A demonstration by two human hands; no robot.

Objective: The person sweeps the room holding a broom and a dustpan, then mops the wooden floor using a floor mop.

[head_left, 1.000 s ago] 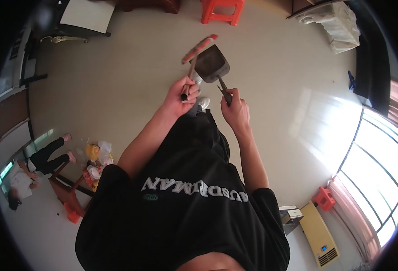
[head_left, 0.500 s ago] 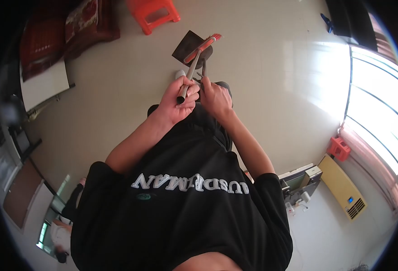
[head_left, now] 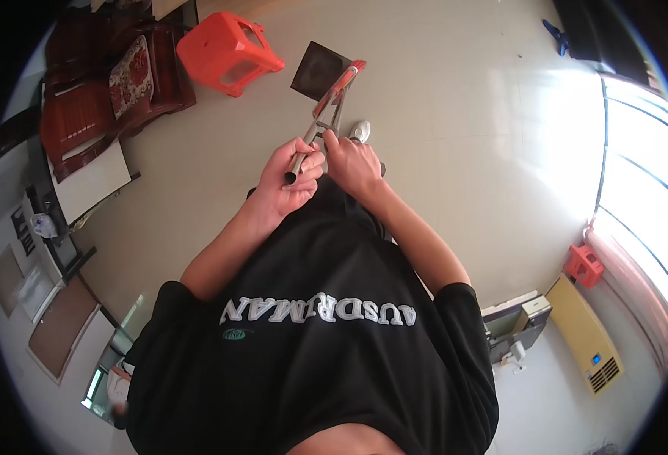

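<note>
My left hand is closed around the metal handle of a broom, whose open tube end sticks out toward me. The broom's red head lies out in front, slanting over the dustpan. My right hand grips the handle of a dark dustpan close beside my left hand. The dustpan's pan is low near the floor, partly covered by the broom head. Whether anything lies in the pan, I cannot tell. A light shoe shows just past my right hand.
A red plastic stool stands ahead to the left, near a dark red wooden chair with a patterned cushion. Another red stool and a yellow air conditioner are on the right, by the bright window.
The stool and chair appear nearer and lower in view. A shoe has come into sight on the right. Broom head and dustpan have shifted slightly; both hands keep their grips.
</note>
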